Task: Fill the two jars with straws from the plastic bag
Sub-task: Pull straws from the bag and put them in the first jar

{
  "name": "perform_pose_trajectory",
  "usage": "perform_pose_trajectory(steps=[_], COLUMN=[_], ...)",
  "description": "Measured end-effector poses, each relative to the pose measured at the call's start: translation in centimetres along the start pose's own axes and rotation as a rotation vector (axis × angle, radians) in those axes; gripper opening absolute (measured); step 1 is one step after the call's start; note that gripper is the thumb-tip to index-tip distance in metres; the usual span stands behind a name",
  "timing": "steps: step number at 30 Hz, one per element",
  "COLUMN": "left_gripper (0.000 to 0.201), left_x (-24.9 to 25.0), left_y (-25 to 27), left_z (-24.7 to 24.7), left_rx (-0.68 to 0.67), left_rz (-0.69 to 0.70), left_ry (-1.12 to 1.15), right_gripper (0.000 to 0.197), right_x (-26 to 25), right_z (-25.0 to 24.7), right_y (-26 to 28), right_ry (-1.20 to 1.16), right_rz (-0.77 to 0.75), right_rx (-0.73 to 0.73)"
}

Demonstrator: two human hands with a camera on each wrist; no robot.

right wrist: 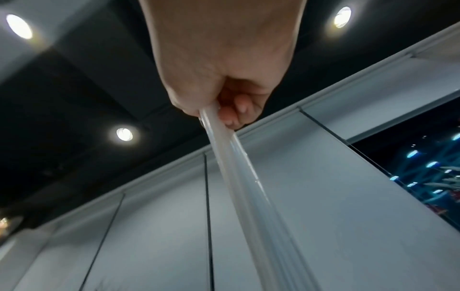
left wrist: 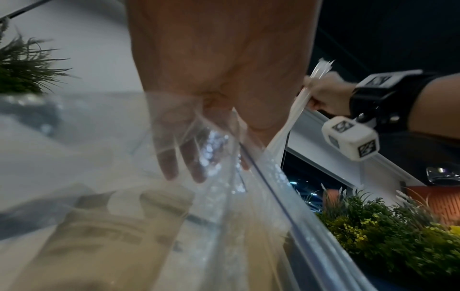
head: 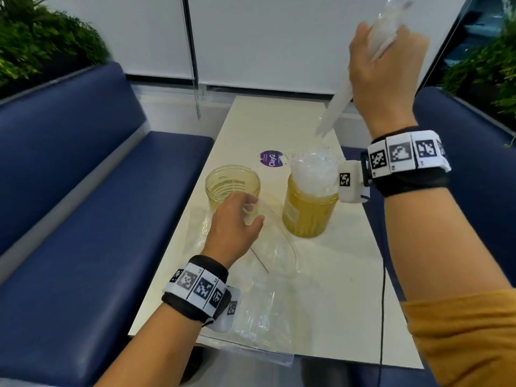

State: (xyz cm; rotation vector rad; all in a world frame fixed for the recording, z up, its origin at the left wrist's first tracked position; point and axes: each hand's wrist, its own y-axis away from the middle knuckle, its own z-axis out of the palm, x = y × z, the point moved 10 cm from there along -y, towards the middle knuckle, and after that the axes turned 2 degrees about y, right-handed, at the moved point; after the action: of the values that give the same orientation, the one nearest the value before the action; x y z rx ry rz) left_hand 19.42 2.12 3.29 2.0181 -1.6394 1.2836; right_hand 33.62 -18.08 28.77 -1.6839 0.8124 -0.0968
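Observation:
Two yellowish clear jars stand on the cream table [head: 335, 303]. The left jar [head: 232, 183] is empty. Wrapped white straws [head: 312, 170] stick out of the top of the right jar [head: 307, 216]. High above that jar, my right hand [head: 388, 60] [right wrist: 219, 94] grips a bundle of wrapped straws [head: 339, 101] [right wrist: 244, 177] whose lower ends point down toward it. My left hand [head: 237, 219] [left wrist: 199, 137] pinches the raised rim of the clear plastic bag [head: 259, 311] [left wrist: 224, 216], which lies flat along the table's near left side.
Blue padded benches [head: 83, 219] flank the table on both sides, with green plants [head: 33, 46] behind them. A purple sticker [head: 272, 159] sits on the table beyond the jars. A black cable [head: 384, 303] hangs from my right wrist over the table's right side.

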Motion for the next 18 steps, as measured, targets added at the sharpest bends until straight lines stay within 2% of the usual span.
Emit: perform_pose_trajectory(steps=[4,9,12,15,18], left_gripper=[0.032,0.03,0.028,0.028,0.028], left_x=[0.7,0.8,0.8,0.7,0.7], left_y=[0.1,0.2,0.2,0.3,0.1], left_z=[0.3,0.5,0.5,0.5,0.4], left_rx=[-0.037,-0.051,-0.057,-0.065,-0.065], left_rz=[0.026,0.036,0.048,0.044,0.044], left_ry=[0.014,0.005,0.014,0.026,0.027], right_gripper=[0.041,0.036,0.042,0.049,0.049], right_x=[4.2,8.7,11.8,13.4,12.7], right_z=[4.1,9.1,11.5,12.0,11.5], right_y=[1.6,7.0,11.3,13.2,11.9], right_ry=[0.246,0.241,0.241,0.262,0.214], right_rz=[0.076,0.237,0.383,0.486,0.442], right_rx=[-0.178,-0.403,-0.534,-0.526,-0.452])
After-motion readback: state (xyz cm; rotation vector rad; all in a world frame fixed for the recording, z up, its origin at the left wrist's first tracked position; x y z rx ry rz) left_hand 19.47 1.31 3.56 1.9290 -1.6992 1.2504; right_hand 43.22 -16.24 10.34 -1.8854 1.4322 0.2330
